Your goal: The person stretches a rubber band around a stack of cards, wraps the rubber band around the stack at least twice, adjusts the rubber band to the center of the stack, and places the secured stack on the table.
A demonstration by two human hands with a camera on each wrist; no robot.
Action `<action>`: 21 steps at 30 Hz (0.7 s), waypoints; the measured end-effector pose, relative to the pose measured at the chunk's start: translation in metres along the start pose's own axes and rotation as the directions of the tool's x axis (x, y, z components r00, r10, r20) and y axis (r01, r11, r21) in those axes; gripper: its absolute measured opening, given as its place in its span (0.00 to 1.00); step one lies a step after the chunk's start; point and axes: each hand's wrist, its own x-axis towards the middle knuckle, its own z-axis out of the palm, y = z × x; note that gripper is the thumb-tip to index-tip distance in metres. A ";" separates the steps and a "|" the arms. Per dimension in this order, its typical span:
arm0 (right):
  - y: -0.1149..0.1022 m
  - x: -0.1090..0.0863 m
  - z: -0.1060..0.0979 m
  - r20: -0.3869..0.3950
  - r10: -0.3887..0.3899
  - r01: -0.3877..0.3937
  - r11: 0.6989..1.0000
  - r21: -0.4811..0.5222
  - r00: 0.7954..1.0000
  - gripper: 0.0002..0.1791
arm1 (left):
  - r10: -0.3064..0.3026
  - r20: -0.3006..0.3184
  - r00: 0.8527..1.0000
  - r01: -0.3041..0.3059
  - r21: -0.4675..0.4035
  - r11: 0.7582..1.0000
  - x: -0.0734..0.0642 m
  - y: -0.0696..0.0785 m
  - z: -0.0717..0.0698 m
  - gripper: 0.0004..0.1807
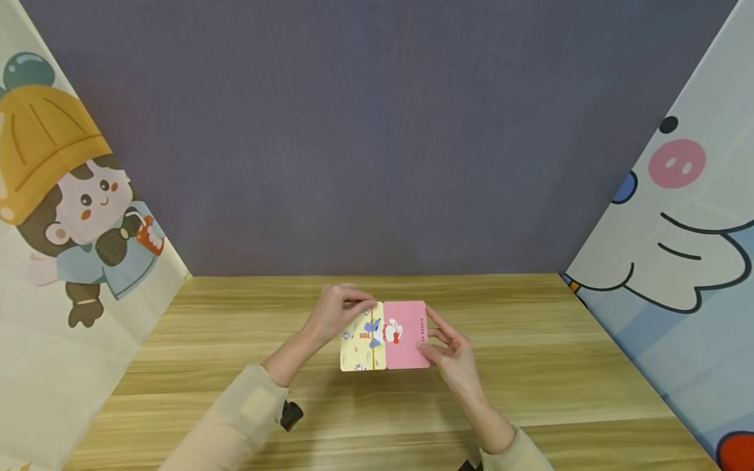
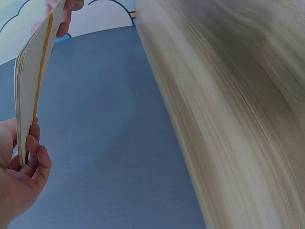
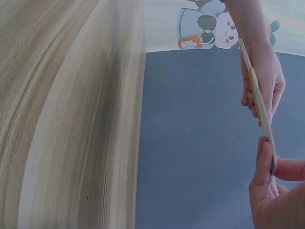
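Observation:
A small notebook (image 1: 406,353) is spread open above the table, its pink side with a white rabbit on the right. The left side is pale yellow with blue cartoon figures and a narrow gold band down it. My left hand (image 1: 332,317) pinches the top of the yellow side. At the right edge, my right hand (image 1: 456,363) grips the pink side, thumb in front and fingers behind. The left wrist view shows the notebook (image 2: 29,81) edge-on, with several layers of pages. Seen from the right wrist, it is a thin tilted strip (image 3: 259,102).
Beneath the hands lies a wood-grain table (image 1: 235,347). A dark grey-blue panel (image 1: 377,144) rises behind it. Cartoon-printed sheets stand at the left (image 1: 76,183) and the right (image 1: 677,261).

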 end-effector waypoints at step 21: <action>-0.001 0.000 -0.003 -0.012 -0.002 0.002 1.000 0.003 1.000 0.36 | -0.094 0.073 0.993 0.095 -0.003 0.996 0.007 0.003 -0.007 0.05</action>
